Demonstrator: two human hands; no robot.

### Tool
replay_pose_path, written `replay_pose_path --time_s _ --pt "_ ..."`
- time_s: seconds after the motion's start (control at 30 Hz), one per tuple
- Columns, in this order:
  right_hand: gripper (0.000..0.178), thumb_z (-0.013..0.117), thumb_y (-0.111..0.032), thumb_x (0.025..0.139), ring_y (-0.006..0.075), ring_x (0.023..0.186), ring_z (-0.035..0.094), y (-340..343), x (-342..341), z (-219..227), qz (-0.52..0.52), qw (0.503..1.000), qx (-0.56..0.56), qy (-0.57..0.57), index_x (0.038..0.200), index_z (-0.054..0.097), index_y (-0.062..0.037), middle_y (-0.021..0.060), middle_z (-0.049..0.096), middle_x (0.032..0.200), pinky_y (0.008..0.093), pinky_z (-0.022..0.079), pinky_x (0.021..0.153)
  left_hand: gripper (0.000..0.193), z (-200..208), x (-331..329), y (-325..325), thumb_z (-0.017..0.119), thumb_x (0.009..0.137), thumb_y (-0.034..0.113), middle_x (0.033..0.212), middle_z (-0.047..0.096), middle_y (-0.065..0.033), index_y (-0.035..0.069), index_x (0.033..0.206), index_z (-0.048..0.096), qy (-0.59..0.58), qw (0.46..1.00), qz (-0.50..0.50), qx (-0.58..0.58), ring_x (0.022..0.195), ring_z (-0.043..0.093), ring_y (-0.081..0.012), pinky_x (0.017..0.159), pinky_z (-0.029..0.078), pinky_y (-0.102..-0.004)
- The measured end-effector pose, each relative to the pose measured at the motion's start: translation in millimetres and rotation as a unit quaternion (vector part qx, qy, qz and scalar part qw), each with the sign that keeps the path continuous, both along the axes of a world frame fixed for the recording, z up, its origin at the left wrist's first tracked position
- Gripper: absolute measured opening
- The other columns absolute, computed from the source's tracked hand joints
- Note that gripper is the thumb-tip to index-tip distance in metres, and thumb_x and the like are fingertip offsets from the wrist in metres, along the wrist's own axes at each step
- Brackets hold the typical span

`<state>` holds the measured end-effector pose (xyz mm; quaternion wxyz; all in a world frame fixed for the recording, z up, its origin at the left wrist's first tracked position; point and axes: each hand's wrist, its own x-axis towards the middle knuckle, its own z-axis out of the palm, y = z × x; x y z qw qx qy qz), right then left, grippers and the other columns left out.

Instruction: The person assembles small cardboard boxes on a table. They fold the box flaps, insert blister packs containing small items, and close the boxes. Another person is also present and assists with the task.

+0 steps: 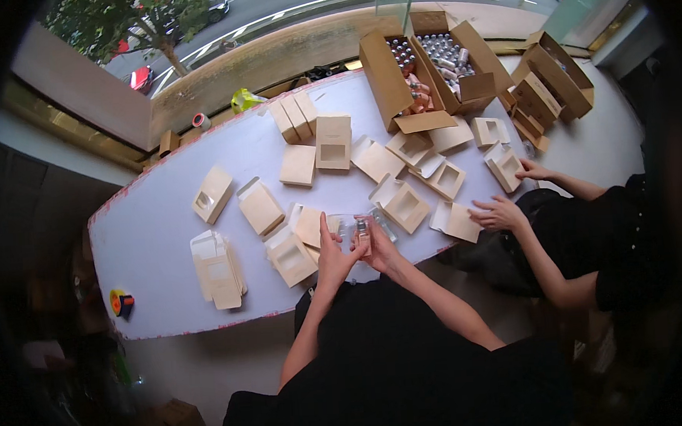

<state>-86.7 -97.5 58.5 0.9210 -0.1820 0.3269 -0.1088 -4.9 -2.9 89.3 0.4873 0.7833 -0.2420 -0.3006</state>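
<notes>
Here, both hands meet at the near edge of the desk, just below the picture's middle. The left hand and the right hand each grasp a small clear bottle between them; it stands upright, long axis vertical, cap toward twelve o'clock, held just above the desk's edge. A clear plastic tray sits against the left fingers.

Flat tan window cartons lie scattered around the hands, from nine through two o'clock, each with a square cut-out. At eight o'clock lies a stack of unfolded cartons. At one o'clock an open brown shipping box holds rows of silver-capped bottles. At three o'clock a co-worker's hand rests on a folded carton. At the desk's nine o'clock end sits a small orange tape dispenser.
</notes>
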Motion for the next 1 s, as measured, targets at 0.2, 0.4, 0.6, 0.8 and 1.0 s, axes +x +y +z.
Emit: replay_pose_path --time_s 0.2,0.4,0.6,0.8,1.0 --pt "0.039 0.047 -0.043 0.084 0.0158 0.079 0.056 13 -13 -9 0.030 0.998 0.027 -0.046 0.112 0.047 -0.0150 0.0021 0.055 0.089 0.0331 0.048 0.062 0.102 -7 23 14 0.076 0.058 0.018 0.085 0.041 -0.0065 0.011 0.136 0.011 0.136 0.988 -0.069 -0.032 0.069 0.042 -0.0142 0.063 0.041 -0.0266" --pt "0.032 0.054 -0.032 0.083 0.0182 0.081 0.058 -29 -28 -11 -0.006 0.998 0.018 -0.054 0.105 0.051 -0.0092 0.0059 0.058 0.091 0.0343 0.049 0.071 0.081 -4 43 17 0.063 0.073 0.010 0.084 0.043 -0.0021 0.020 0.136 0.013 0.475 0.868 -0.012 -0.148 0.061 0.041 -0.0094 0.060 0.039 -0.0222" --pt "0.019 0.059 -0.024 0.081 0.0085 0.070 0.056 -190 -29 13 -0.091 0.918 -0.348 0.168 0.090 0.056 -0.0076 0.0009 0.060 0.078 0.0243 0.046 0.059 0.051 -20 52 26 0.050 0.085 0.019 0.092 0.052 -0.0014 0.019 0.131 0.027 0.505 0.819 0.129 -0.239 0.070 0.051 -0.0101 0.060 0.042 -0.0226" --pt "0.032 0.062 -0.033 0.074 0.0244 0.072 0.060 -349 20 25 -0.146 0.605 -0.690 0.369 0.090 0.060 -0.0047 0.0119 0.062 0.076 0.0343 0.046 0.065 0.024 -61 29 44 0.047 0.087 0.026 0.088 0.055 0.0009 0.015 0.109 0.046 0.497 0.779 0.275 -0.265 0.074 0.055 -0.0106 0.056 0.044 -0.0248" --pt "0.043 0.064 -0.037 0.070 0.0333 0.081 0.058 -399 72 21 -0.083 0.535 -0.737 0.404 0.101 0.058 -0.0075 0.0183 0.061 0.085 0.0393 0.045 0.070 0.024 -69 3 22 0.043 0.088 0.032 0.080 0.055 -0.0068 0.012 0.099 0.048 0.529 0.736 0.323 -0.272 0.060 0.052 -0.0170 0.050 0.046 -0.0302"
